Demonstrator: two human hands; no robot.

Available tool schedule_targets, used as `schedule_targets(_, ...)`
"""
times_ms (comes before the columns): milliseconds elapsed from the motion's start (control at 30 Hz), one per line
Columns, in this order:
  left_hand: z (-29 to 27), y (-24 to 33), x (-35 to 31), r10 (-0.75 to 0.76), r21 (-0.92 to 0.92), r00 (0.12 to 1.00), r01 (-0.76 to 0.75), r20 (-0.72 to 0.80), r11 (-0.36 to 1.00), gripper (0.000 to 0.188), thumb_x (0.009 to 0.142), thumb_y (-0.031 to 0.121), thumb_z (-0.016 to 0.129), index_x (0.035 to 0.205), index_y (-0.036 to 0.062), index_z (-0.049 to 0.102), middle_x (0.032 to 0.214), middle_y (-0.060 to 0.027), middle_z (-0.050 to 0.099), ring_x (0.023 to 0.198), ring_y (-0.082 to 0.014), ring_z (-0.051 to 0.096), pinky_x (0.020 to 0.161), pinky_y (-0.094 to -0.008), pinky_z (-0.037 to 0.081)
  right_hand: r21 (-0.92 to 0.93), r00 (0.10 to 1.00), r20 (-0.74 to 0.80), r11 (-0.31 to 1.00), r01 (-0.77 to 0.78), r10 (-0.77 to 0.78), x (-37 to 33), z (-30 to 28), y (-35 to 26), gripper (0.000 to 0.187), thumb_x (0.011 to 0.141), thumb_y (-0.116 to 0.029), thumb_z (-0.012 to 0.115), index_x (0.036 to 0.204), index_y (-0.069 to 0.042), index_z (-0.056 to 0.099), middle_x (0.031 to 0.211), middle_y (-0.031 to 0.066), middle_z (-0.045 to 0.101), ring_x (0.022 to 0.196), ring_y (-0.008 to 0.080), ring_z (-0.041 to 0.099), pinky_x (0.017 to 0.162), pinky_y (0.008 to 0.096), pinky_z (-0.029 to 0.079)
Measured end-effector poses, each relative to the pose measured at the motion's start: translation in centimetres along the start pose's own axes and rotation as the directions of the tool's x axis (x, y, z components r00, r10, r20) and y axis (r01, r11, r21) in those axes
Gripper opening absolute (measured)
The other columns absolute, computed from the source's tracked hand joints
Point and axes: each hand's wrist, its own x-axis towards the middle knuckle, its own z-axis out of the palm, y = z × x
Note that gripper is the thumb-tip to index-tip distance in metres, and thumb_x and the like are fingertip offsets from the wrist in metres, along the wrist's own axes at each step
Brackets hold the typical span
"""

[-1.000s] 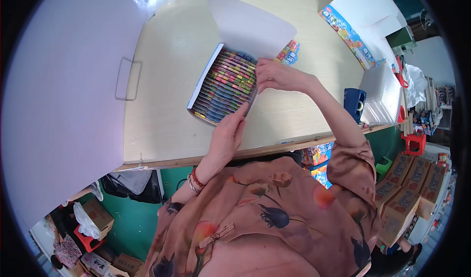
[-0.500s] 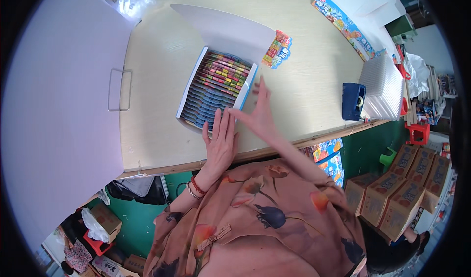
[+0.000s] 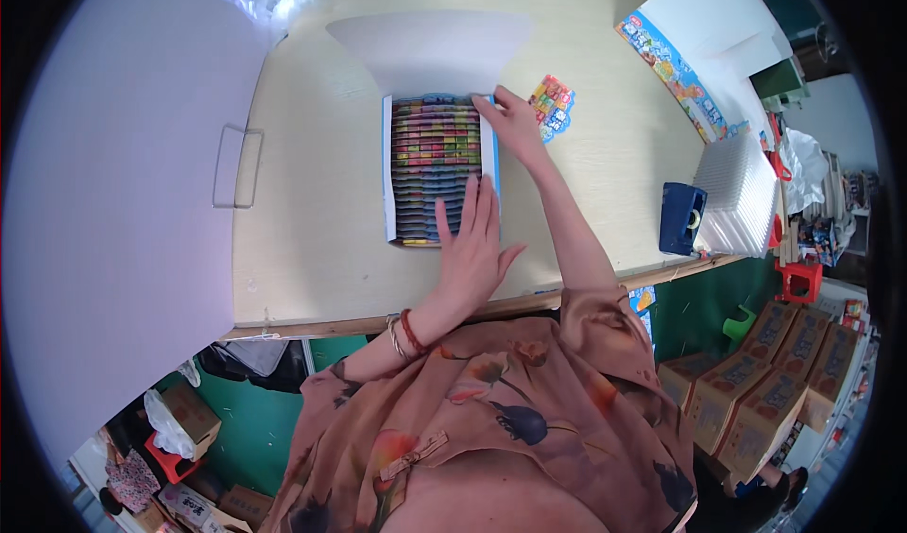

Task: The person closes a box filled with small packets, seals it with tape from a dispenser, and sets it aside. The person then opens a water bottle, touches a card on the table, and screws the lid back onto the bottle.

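Shallow white-and-blue cardboard box (image 3: 437, 169), packed tight with rows of small multicoloured packets, sits mid-counter on the pale wooden counter (image 3: 312, 249), its white lid flap (image 3: 430, 51) thrown open away from the person.

Left hand (image 3: 470, 249) lies flat over the near right corner of the box, fingers (image 3: 475, 210) pressed together and extended, thumb out. It appears to pin the box down and keep the packets level.

Right hand (image 3: 513, 122) is at the far right corner, fingers curled on the rim. It seems to be steadying or squaring that wall; whether it pinches anything, I cannot tell.

A loose strip of colourful packets (image 3: 551, 104) lies just beside the right hand.

Against half a second ago: the box now sits squared to the person rather than angled, and the hands have parted, the right gone to the far corner.
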Motion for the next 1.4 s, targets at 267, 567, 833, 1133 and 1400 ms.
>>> schedule_targets(267, -1.5, -15.2, 9.1, -0.421, -0.650, 0.850, 0.128, -0.317, 0.749, 0.045, 0.089, 0.007, 0.056, 0.132, 0.0054, 0.045, 0.128, -0.0125, 0.044, 0.085, -0.0141, 0.053, 0.072, -0.0238, 0.044, 0.035, 0.982, -0.011, 0.982, 0.187, -0.187, 3.5, 0.7, -0.1, 0.025, 0.093, -0.024, 0.057, 0.104, -0.002, 0.059, 0.084, 0.0024, 0.055, 0.090, 0.0092, 0.053, 0.081, 0.0249, 0.042)
schedule_targets(567, 0.3, -20.0, 13.2, -0.390, -0.967, 0.919, 0.151, 0.061, 0.205, 0.020, 0.084, 0.005, 0.064, 0.103, 0.0062, 0.060, 0.090, -0.0021, 0.061, 0.074, -0.0065, 0.056, 0.058, -0.0214, 0.045, 0.190, 0.943, 0.288, 0.956, -0.225, 0.165, 3.1, -1.6, -3.3, 0.025, 0.092, -0.015, 0.052, 0.115, -0.009, 0.060, 0.117, 0.0050, 0.055, 0.100, 0.0167, 0.056, 0.087, 0.0303, 0.045)
schedule_targets(833, -0.5, -17.8, 11.5, -0.316, -0.914, 0.945, 0.050, -0.088, 0.404, 0.030, 0.084, 0.001, 0.053, 0.113, 0.0062, 0.060, 0.118, -0.0069, 0.050, 0.103, -0.0136, 0.055, 0.087, -0.0260, 0.045, 0.349, 0.971, 0.237, 0.936, -0.057, -0.029, 1.4, -1.5, -1.9, 0.031, 0.093, -0.003, 0.040, 0.103, -0.008, 0.069, 0.136, 0.0082, 0.045, 0.115, 0.0202, 0.053, 0.091, 0.0311, 0.047)
schedule_targets(1133, -2.9, -11.5, 0.3, -0.209, -0.562, 0.975, 0.133, -0.073, 0.816, 0.052, 0.084, 0.020, 0.066, 0.134, 0.0170, 0.050, 0.094, -0.0045, 0.047, 0.080, -0.0147, 0.042, 0.073, -0.0269, 0.041, 0.124, 0.978, 0.188, 0.990, 0.066, -0.088, -9.4, -4.3, -5.0, 0.042, 0.087, -0.016, 0.051, 0.129, -0.013, 0.055, 0.123, 0.0119, 0.047, 0.114, 0.0192, 0.048, 0.096, 0.0310, 0.038)
schedule_targets(1400, -4.6, -9.7, -1.5, -0.233, -0.749, 0.972, 0.162, 0.010, 0.642, 0.063, 0.076, 0.002, 0.071, 0.134, 0.0129, 0.050, 0.095, -0.0069, 0.052, 0.078, -0.0136, 0.054, 0.069, -0.0271, 0.047, 0.112, 0.969, 0.245, 0.991, -0.069, 0.040, -14.0, -4.2, -7.6, 0.060, 0.075, 0.000, 0.068, 0.131, -0.014, 0.053, 0.092, 0.0021, 0.055, 0.076, 0.0113, 0.051, 0.069, 0.0258, 0.045)
